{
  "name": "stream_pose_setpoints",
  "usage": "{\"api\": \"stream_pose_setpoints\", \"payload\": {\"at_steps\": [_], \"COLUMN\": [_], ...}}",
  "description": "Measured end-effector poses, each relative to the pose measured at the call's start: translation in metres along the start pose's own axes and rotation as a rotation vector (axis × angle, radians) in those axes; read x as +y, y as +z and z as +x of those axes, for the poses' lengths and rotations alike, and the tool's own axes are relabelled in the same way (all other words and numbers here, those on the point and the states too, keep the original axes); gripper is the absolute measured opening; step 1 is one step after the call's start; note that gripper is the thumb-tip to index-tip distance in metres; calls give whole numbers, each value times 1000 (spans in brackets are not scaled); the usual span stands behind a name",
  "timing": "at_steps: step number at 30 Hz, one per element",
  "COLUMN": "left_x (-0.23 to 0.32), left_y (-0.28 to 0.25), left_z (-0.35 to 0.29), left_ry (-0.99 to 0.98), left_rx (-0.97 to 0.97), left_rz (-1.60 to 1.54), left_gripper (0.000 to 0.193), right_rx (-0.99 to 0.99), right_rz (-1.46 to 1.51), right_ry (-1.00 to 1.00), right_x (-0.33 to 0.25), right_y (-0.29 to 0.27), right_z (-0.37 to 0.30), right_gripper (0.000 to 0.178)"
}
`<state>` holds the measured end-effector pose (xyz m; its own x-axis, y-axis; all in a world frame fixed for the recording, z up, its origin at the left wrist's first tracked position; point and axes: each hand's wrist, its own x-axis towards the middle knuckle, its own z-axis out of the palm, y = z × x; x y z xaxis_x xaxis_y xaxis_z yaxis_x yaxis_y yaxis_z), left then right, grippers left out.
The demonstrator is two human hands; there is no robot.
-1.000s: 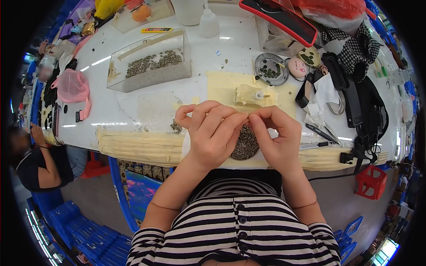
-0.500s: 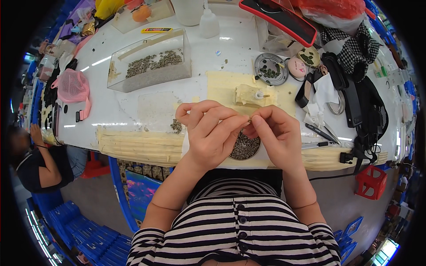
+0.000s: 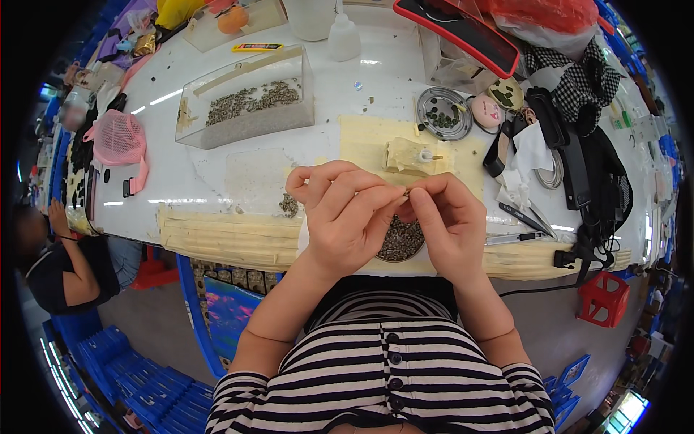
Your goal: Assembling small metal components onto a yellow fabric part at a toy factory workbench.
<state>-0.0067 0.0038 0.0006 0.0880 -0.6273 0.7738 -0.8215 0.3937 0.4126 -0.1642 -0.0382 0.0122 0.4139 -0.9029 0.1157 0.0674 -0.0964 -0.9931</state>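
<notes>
My left hand (image 3: 345, 213) and my right hand (image 3: 450, 224) meet fingertip to fingertip over the near edge of the table. Both pinch at the same spot, where a tiny piece sits mostly hidden between the fingers; its kind is too small to make out. Right below them, partly covered by my hands, is a round dish of small metallic-looking parts (image 3: 402, 241). Just beyond the fingers, on yellowish paper, stands a taped block (image 3: 408, 157) with a white knob and a thin pin sticking out to the right.
Left of centre is a clear box (image 3: 246, 108) of small parts. A round tray (image 3: 443, 113) holds dark green pieces. Tweezers (image 3: 531, 217), black straps (image 3: 571, 170) and a red-framed phone (image 3: 463, 36) lie right. A white squeeze bottle (image 3: 344, 37) stands behind. Someone sits far left.
My hands stay pinched together at nearly the same place. The right hand has shifted very slightly to the left, and the view has moved a little.
</notes>
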Motion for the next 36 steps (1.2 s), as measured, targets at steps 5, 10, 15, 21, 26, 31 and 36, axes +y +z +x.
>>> {"api": "stream_pose_setpoints", "payload": {"at_steps": [5, 10, 15, 21, 26, 31, 36], "left_x": [-1, -4, -1, 1, 0, -2, -1], "left_y": [6, 8, 8, 7, 5, 3, 3], "left_z": [-4, -6, -5, -5, -6, -6, -6], "left_ry": [-33, -43, -4, 35, 31, 24, 14], "left_rx": [23, 3, -6, -6, -6, -2, 8], "left_rz": [27, 109, 94, 69, 34, 7, -1], "left_gripper": [19, 18, 18, 23, 25, 26, 25], "right_rx": [105, 87, 60, 39, -18, -77, -71], "right_rz": [-540, -801, -580, -234, -35, 171, 188], "right_ry": [-521, -672, -457, -99, 77, 161, 172], "right_x": [3, 0, -4, -3, -7, -4, -3], "right_y": [3, 5, -4, -9, -9, -9, -6], "right_z": [3, 3, 4, 3, 2, 1, 3], "right_gripper": [13, 22, 16, 6, 10, 14, 16]}}
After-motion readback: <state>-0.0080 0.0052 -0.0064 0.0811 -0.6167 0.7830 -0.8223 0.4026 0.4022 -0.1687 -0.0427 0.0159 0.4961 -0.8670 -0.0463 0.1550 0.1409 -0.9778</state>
